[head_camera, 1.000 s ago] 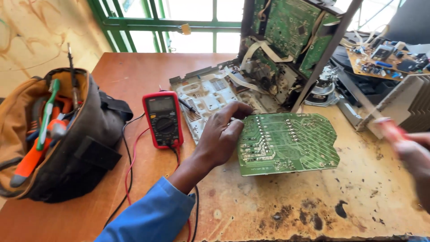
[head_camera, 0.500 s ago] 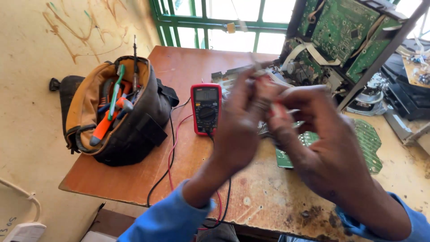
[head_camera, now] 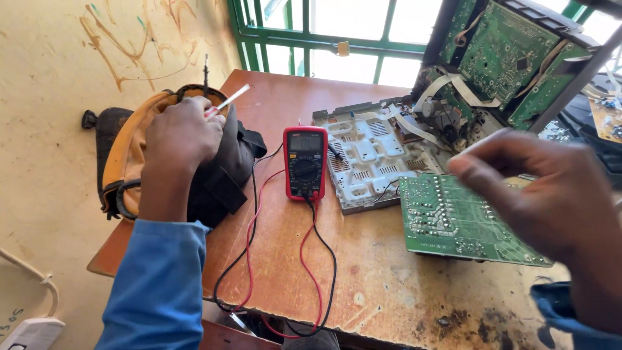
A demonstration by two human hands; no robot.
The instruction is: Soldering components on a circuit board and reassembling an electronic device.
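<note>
While the right hand (head_camera: 551, 201) hovers close to the camera at about four o'clock, blurred, its fingers loosely spread and holding nothing, it hangs just above the near edge of a green circuit board (head_camera: 463, 220) lying solder-side up on the scorched wooden bench (head_camera: 382, 285) — flat, so its joints face the person. At eight o'clock a blue sleeve (head_camera: 159, 285) leads up to the left hand (head_camera: 181, 139), which is pushed into the mouth of an open orange-and-black tool bag (head_camera: 123, 168) at the bench's left edge; its fingers are curled together around a thin tool with a white and red handle (head_camera: 227, 102) that sticks out toward one o'clock. Between the hands, near centre, a red multimeter (head_camera: 305, 163) lies face up, its red and black leads (head_camera: 311, 272) looping off the near edge. Just beyond it, a grey plastic chassis (head_camera: 369, 155) lies flat. Farther off, at one to two o'clock, more green boards (head_camera: 502, 55) stand propped upright — components exposed — before a green-framed window (head_camera: 324, 39).
</note>
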